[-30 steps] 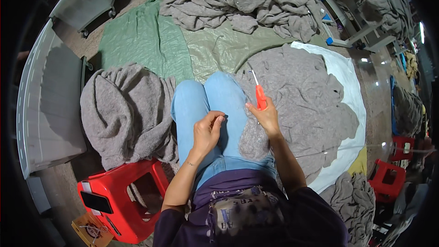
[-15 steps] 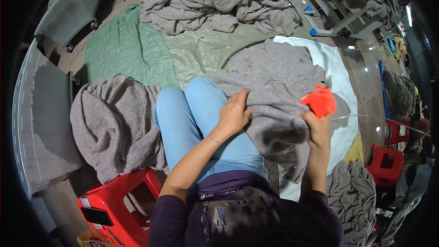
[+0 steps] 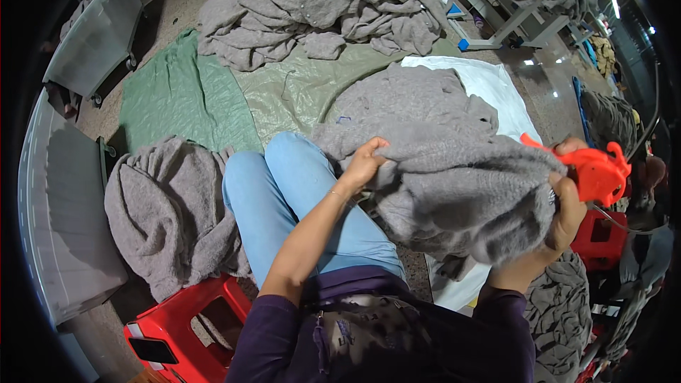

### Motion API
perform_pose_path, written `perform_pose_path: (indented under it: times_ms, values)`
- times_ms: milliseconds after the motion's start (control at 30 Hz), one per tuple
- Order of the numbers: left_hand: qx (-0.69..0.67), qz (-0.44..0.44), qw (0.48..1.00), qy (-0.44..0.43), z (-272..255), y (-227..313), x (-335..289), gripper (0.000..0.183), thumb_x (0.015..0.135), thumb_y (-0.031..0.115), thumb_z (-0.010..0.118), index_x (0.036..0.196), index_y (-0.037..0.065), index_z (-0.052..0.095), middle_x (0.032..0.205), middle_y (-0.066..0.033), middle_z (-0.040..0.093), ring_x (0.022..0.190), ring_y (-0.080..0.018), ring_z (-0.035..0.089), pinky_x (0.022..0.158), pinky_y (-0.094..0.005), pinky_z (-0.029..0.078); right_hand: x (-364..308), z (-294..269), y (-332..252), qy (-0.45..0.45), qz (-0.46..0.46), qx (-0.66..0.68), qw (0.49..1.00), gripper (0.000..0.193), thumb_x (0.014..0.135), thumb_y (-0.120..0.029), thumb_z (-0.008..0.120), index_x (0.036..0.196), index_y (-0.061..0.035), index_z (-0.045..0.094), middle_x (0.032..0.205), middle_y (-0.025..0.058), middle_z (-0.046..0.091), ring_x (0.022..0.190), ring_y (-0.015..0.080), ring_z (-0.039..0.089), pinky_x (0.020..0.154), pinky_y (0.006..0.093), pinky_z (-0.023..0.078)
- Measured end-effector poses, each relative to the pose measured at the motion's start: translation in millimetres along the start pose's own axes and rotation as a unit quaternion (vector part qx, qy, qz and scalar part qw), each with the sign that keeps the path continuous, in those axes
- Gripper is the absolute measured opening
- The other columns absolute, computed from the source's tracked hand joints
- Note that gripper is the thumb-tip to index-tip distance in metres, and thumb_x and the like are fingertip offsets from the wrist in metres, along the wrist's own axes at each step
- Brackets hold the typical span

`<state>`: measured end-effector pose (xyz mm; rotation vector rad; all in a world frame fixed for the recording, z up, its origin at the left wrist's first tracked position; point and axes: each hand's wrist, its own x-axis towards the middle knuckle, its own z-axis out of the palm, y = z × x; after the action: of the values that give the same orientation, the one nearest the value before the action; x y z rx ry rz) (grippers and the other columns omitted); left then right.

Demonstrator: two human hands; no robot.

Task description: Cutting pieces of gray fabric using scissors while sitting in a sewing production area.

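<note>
Grey knit fabric (image 3: 468, 181) pulled farther right, stretched: left hand (image 3: 363, 163) pinching it, right hand (image 3: 567, 206) clasping it plus red-orange tool (image 3: 601, 175).

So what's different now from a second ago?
The right hand has swung right with the orange tool, drawing grey fabric along. The left hand has moved from over the lap to hold that fabric. The phone stays on the red stool.

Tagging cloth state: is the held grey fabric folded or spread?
Partly spread: the grey fabric spans between left hand and right hand, loose folds sagging below.
</note>
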<state>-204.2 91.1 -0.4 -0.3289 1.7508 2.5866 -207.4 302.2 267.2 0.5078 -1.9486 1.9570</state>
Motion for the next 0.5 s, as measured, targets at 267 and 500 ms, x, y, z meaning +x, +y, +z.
perform_pose_path:
  times_ms: [267,500]
  values:
    - [0.262,0.224,0.928,0.137,-14.7,21.9,-25.8,0.060,0.082,0.042,0.062,0.122,0.002,0.041,0.110,-0.0142,0.045,0.093,-0.0247,0.049,0.084,-0.0357,0.042,21.1,-20.7,-13.0,-0.007,0.045,0.165,0.985,0.026,0.081,0.000,0.045,0.107,0.0038,0.050,0.106,0.0129,0.054,0.083,0.0164,0.060,0.076,0.0287,0.050]
    - [0.305,0.289,0.897,0.136,78.2,26.9,-79.8,0.036,0.074,0.018,0.073,0.096,0.001,0.051,0.081,-0.0108,0.052,0.060,-0.0277,0.052,0.056,-0.0344,0.044,22.3,15.7,-28.2,-0.052,-0.217,-0.050,0.973,0.034,0.090,-0.007,0.044,0.124,-0.0037,0.039,0.115,0.0132,0.053,0.097,0.0217,0.060,0.086,0.0377,0.052]
